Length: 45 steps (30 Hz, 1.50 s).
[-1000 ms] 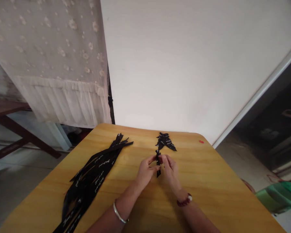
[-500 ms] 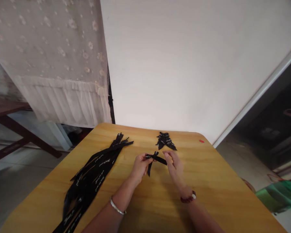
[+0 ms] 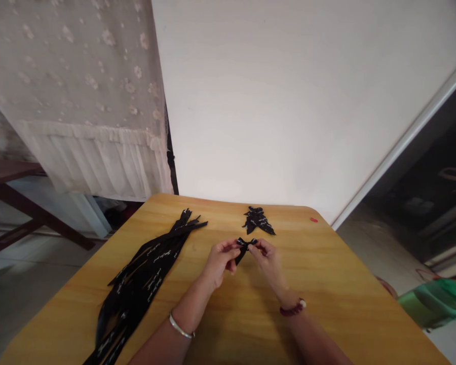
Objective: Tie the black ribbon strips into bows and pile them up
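Observation:
My left hand (image 3: 219, 259) and my right hand (image 3: 268, 257) meet above the middle of the wooden table (image 3: 327, 304). Both pinch a small black ribbon bow (image 3: 244, 245) between thumb and fingers, one loop on each side, with a tail hanging down between the hands. A silver bangle sits on my left wrist and a dark red bead bracelet on my right wrist. Just beyond the hands lies a small pile of finished black bows (image 3: 257, 221).
A long bundle of black printed ribbon strips (image 3: 148, 276) lies on the table's left half. A tiny red object (image 3: 313, 220) rests near the far right corner. A lace curtain (image 3: 79, 101) hangs at the left, a white wall behind, a green container (image 3: 433, 304) on the floor right.
The ribbon went from held upright between close hands, to pulled out sideways, and now the hands have closed in again with the bow's loops pinched short between them.

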Motion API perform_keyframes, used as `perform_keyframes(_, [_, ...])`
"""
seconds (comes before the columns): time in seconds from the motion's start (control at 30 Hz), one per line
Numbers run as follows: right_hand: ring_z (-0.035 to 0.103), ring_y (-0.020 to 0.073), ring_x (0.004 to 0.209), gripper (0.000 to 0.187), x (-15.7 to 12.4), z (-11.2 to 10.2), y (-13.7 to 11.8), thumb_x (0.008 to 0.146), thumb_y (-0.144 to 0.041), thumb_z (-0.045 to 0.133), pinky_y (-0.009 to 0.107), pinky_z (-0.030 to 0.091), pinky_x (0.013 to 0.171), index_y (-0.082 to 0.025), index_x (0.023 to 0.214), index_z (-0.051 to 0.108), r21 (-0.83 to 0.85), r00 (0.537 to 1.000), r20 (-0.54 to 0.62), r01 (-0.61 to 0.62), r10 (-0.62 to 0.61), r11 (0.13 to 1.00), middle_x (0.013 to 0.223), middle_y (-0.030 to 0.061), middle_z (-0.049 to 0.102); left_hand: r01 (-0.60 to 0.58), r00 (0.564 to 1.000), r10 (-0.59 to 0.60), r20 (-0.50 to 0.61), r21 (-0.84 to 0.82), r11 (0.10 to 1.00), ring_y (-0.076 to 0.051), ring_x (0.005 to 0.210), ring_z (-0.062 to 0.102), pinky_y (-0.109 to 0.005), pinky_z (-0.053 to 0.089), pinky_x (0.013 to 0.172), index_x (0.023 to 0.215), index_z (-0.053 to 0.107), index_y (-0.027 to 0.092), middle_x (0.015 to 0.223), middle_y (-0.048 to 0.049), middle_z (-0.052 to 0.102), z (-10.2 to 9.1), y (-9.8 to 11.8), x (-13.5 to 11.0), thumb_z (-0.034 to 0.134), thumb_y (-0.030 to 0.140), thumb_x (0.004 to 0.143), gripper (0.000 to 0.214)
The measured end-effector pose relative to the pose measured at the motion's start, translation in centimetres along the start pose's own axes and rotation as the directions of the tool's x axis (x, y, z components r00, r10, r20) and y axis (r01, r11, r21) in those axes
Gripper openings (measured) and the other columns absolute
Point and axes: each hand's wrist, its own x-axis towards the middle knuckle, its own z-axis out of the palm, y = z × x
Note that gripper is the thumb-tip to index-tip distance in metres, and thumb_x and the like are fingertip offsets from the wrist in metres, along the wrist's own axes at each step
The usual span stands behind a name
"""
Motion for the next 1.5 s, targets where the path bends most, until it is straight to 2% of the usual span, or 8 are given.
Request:
perform_keyframes(0.13, [0.047,0.0116,0.053,0.014,-0.4,0.6,-0.1,0.068,-0.029,0.053,0.022,0.036,0.050,-0.017,0.060,0.051,-0.004,0.999,0.049,-0.006,0.007,1.000,0.055,-0.0024,0.051,0.053,0.996,-0.045,0.072,-0.117,0.992,-0.010,0.053,0.057,-0.017,0.045,0.044,0.074,0.059,0.010,0.067,-0.0039,0.060,0.5,-0.5,-0.1,0.064,0.015,0.055,0.020])
perform_keyframes(0.33, [0.052,0.0137,0.064,0.019,-0.5,0.3,-0.9,0.073,-0.035,0.047,0.023,0.040,0.059,-0.018,0.069,0.055,0.081,0.995,0.097,-0.027,0.020,0.996,0.065,0.0000,0.057,-0.002,1.000,0.001,-0.007,-0.153,0.988,-0.008,0.047,0.053,-0.021,0.047,0.048,0.064,0.058,0.008,0.053,-0.0019,0.057,0.3,-0.7,0.2,0.064,0.015,0.055,0.013])
perform_keyframes(0.47, [0.054,0.0155,0.072,0.020,-0.3,0.0,-0.9,0.069,-0.035,0.052,0.026,0.042,0.066,-0.018,0.079,0.056,0.163,0.992,0.120,-0.069,0.049,0.984,0.075,0.0021,0.059,-0.007,1.000,0.009,0.016,-0.131,0.991,-0.008,0.045,0.052,-0.022,0.047,0.046,0.063,0.057,0.008,0.053,-0.0008,0.055,0.2,-0.7,0.1,0.064,0.016,0.054,0.013])
perform_keyframes(0.73, [0.050,0.0128,0.060,0.011,-0.3,0.2,-0.3,0.069,-0.029,0.053,0.024,0.041,0.057,-0.017,0.067,0.052,0.085,0.994,0.105,0.016,-0.025,0.996,0.062,-0.0007,0.053,0.082,0.988,-0.053,0.148,-0.198,0.977,-0.009,0.045,0.051,-0.025,0.046,0.045,0.068,0.055,0.011,0.057,-0.0014,0.056,0.5,-0.3,-0.4,0.060,0.028,0.061,0.018])
perform_keyframes(1.03, [0.048,0.0126,0.057,0.011,-0.5,0.5,-0.2,0.069,-0.026,0.051,0.023,0.038,0.055,-0.018,0.062,0.051,-0.071,0.991,0.101,0.097,-0.089,0.993,0.058,-0.0017,0.050,0.063,0.994,-0.047,0.096,-0.172,0.983,-0.011,0.041,0.051,-0.024,0.044,0.037,0.068,0.052,0.014,0.049,0.0017,0.053,0.5,-0.4,-0.2,0.060,0.023,0.060,0.015])
perform_keyframes(1.23, [0.043,0.0106,0.050,0.014,-0.4,0.4,-0.4,0.068,-0.029,0.052,0.021,0.035,0.048,-0.018,0.059,0.048,0.017,0.997,0.076,0.033,-0.034,0.999,0.053,-0.0042,0.045,0.008,0.989,0.010,0.148,-0.119,0.993,-0.013,0.049,0.056,-0.025,0.046,0.045,0.088,0.053,0.015,0.057,-0.0002,0.057,0.4,0.1,-0.5,0.060,0.020,0.059,0.030])
perform_keyframes(1.37, [0.042,0.0094,0.048,0.011,-0.5,0.2,-0.8,0.067,-0.029,0.052,0.020,0.033,0.045,-0.019,0.065,0.049,0.125,0.997,0.077,-0.041,0.032,0.991,0.055,-0.0045,0.045,-0.026,0.993,0.032,0.112,-0.051,0.998,-0.012,0.046,0.056,-0.023,0.046,0.043,0.082,0.053,0.015,0.060,0.0007,0.056,0.3,-0.1,-0.3,0.061,0.022,0.057,0.027])
perform_keyframes(1.5, [0.046,0.0105,0.056,0.017,-0.6,0.1,-1.2,0.067,-0.024,0.052,0.021,0.037,0.051,-0.020,0.084,0.053,0.166,0.993,0.119,-0.024,0.004,0.986,0.064,-0.0029,0.050,-0.040,0.995,0.043,0.089,-0.040,0.998,-0.011,0.045,0.055,-0.022,0.044,0.040,0.075,0.051,0.014,0.059,0.0013,0.055,0.2,-0.3,-0.1,0.061,0.023,0.056,0.024])
